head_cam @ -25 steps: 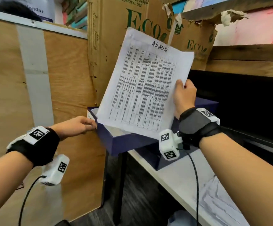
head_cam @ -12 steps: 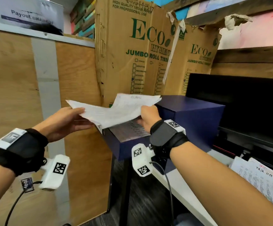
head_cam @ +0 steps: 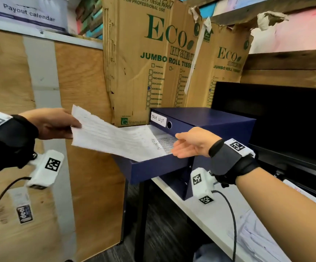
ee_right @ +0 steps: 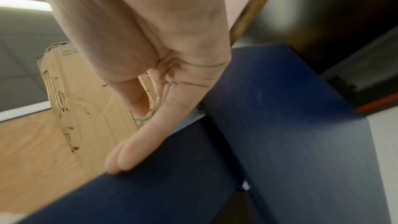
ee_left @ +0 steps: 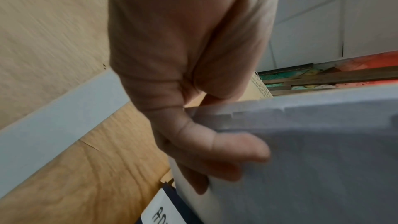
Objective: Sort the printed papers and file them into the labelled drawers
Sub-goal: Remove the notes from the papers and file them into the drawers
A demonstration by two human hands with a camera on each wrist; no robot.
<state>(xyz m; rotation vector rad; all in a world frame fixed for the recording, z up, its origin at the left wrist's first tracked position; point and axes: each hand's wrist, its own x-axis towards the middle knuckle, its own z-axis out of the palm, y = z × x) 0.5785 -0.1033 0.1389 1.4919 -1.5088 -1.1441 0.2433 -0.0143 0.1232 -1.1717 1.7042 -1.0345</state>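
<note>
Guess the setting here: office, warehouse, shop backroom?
Likely a small office or shop back room used for storage: a "Payout calendar" notice on the wall, jumbo tissue cartons stacked behind a blue drawer unit, and a dark monitor on the desk.

Two tall cardboard boxes (head_cam: 144,59) stand at the far side, a black monitor (head_cam: 274,118) to their right, a "Payout calendar" sign (head_cam: 28,14) far left.

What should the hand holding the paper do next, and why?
Probably lower the paper flat into the open drawer and let go. The left hand pinches the sheet's far edge, with its other end already over the drawer. The right hand lies open with straight fingers at the drawer's side wall and holds nothing. The drawer above, labelled TASK LIST, is closed.
</note>
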